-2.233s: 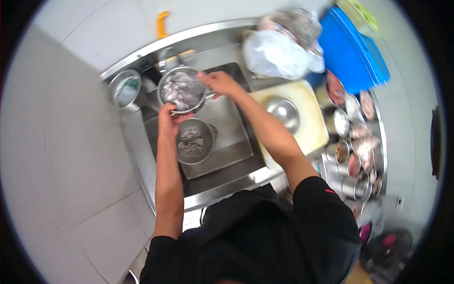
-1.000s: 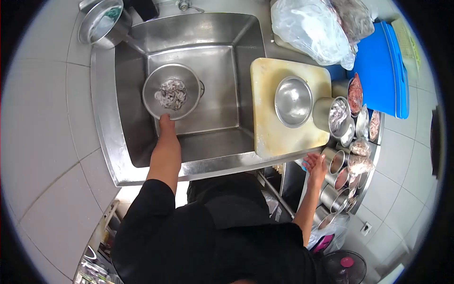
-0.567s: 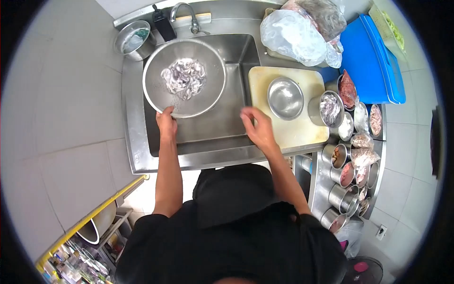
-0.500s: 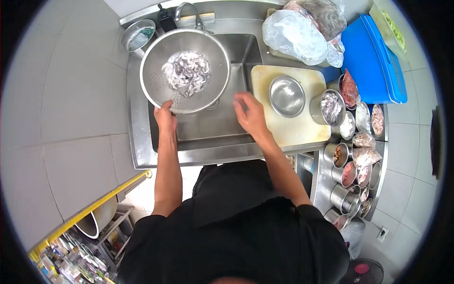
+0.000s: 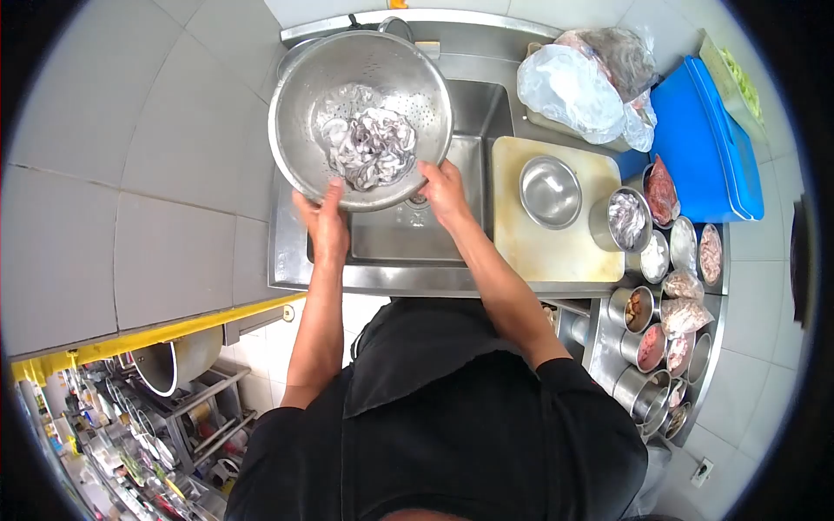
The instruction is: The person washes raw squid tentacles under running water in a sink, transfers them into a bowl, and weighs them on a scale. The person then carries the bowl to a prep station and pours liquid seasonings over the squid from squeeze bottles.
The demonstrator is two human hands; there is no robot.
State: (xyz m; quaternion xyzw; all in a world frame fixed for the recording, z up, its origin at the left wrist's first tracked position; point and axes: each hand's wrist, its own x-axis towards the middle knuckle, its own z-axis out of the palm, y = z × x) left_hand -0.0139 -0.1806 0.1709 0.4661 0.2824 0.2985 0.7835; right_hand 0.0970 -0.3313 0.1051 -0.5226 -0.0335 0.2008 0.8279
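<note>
A large steel colander (image 5: 304, 104) is held over the left part of the sink (image 5: 382, 247), tilted toward me. In it lies a heap of wet white-and-purple strips (image 5: 373, 146), which look like cut squid, gathered near the front. My left hand (image 5: 327, 224) grips the near-left rim, thumb on top and fingers beneath. On the near-right rim, my right hand (image 5: 445, 195) is closed with its thumb over the edge. The undersides of both grips are hidden.
Right of the sink, a cutting board (image 5: 521, 252) carries a steel bowl (image 5: 551, 193) and a pot (image 5: 608, 230) of similar strips. Several food containers and a blue bin (image 5: 704, 143) stand farther right. Bulging plastic bags (image 5: 573, 91) sit behind the board. A tiled wall (image 5: 174, 243) borders the left.
My right hand has moved left from above the sink onto the colander's rim. The colander has tilted toward me, and the strips have shifted to its near side. The camera view has shifted.
</note>
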